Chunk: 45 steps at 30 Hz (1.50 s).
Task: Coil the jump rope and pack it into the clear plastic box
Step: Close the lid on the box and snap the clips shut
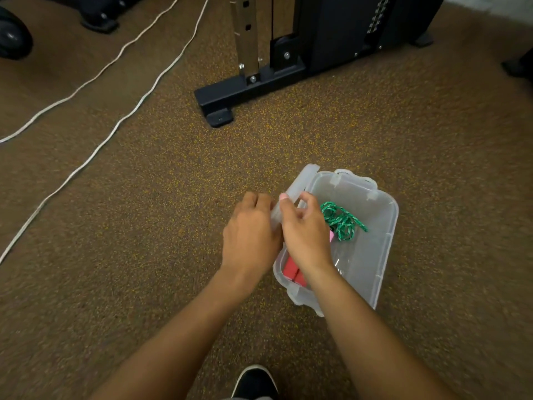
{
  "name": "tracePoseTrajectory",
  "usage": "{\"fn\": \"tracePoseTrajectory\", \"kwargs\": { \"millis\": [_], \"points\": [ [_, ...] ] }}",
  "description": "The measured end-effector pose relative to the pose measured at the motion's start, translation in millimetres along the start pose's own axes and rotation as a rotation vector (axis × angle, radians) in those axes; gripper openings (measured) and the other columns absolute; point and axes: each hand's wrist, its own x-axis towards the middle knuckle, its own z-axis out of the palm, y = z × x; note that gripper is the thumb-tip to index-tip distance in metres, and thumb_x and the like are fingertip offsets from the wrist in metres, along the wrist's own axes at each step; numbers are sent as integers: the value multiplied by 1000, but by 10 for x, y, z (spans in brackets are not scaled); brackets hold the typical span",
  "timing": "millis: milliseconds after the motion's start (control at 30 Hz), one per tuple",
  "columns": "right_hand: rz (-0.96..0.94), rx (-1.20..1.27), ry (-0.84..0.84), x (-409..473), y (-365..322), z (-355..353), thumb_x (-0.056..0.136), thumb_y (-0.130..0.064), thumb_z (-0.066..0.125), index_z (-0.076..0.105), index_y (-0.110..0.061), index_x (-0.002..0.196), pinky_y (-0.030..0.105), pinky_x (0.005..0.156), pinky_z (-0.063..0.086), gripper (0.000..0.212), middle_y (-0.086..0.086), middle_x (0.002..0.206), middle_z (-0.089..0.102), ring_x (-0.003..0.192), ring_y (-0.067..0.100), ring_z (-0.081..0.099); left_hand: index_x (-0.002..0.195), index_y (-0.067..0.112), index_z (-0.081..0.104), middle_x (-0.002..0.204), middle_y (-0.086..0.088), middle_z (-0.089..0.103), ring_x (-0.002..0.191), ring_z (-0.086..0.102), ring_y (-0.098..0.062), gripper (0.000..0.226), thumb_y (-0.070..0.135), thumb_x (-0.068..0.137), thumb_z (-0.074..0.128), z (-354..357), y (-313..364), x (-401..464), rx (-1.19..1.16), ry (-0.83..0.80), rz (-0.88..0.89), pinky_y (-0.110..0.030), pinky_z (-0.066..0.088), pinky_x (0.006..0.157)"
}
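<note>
Landmark: clear plastic box (383,255) on the speckled floor.

Left hand (249,235), just left of the box, is curled around the lid (297,192), which stands on edge along the box's left wall. Right hand (307,235), over the box's left side, pinches the same lid with thumb and fingers.

Jump rope (341,220) lies inside, bunched green cord near the middle; red handles (291,271) sit at the near-left corner.

Cord is likely light, floppy and springy, so press the coil down. Lid is thin and flexy; grip its edges.

Hidden: the hands cover most of the handles, and the lid's hinge or attachment is unclear.
</note>
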Motion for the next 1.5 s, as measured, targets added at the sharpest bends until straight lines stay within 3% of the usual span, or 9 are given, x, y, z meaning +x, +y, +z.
{"fn": "tracePoseTrajectory", "kwargs": {
  "millis": [200,433,633,700,800,933,1133,1300,1500],
  "points": [
    [36,143,181,-27,-2,-124,90,-36,72,61,-11,113,22,62,46,36,4,93,73,76,15,67,118,10,64,106,-8,64,102,59,-31,37,23,83,66,-77,226,-264,83,31,139,-40,52,71],
    [76,271,259,-164,137,-453,92,-22,66,66,-21,112,38,79,61,20,0,91,76,82,16,73,116,21,70,107,0,69,97,62,-26,38,41,87,54,-72,306,-388,-57,-31,342,-45,55,82],
    [66,271,375,-178,310,-923,92,-19,59,63,-23,133,39,86,61,41,4,108,77,94,20,74,144,23,51,141,-5,52,128,52,-28,51,37,96,61,148,35,-108,-210,-47,-25,-53,45,109],
    [64,220,402,-158,393,-1073,91,-21,57,64,-23,132,43,86,62,41,4,109,77,95,22,74,151,21,42,142,-12,56,116,63,-32,58,43,100,56,244,-54,-18,-189,-173,-108,-49,53,102],
    [58,163,402,-157,490,-1208,92,-17,55,70,-24,118,34,66,59,31,0,88,77,74,15,71,143,21,55,107,-9,77,77,75,-24,44,39,103,53,357,-44,19,-255,-324,-98,-27,62,66],
    [40,-26,444,-99,607,-1201,86,-34,51,69,-17,94,38,71,52,26,13,85,66,80,28,65,134,17,63,109,-2,77,72,68,-10,34,30,104,55,381,40,-4,-306,-288,-92,0,44,47],
    [94,-124,378,-5,764,-1200,99,-24,55,66,-10,127,24,89,37,33,17,131,51,126,31,47,135,15,62,111,0,73,69,60,6,34,27,102,58,365,20,-43,-344,-293,-63,0,45,50],
    [81,-84,396,-5,860,-1144,104,-20,49,41,-12,154,24,100,35,51,18,141,41,125,32,50,136,22,61,99,7,71,66,69,-1,35,30,103,56,414,-11,-24,-339,-324,-10,-12,54,50],
    [90,-67,427,45,896,-1088,105,-17,47,43,-15,151,21,92,31,46,14,133,42,116,29,51,130,29,64,89,12,73,68,73,-8,32,40,101,54,522,-99,21,-346,-295,18,-24,62,57]
  ]
}}
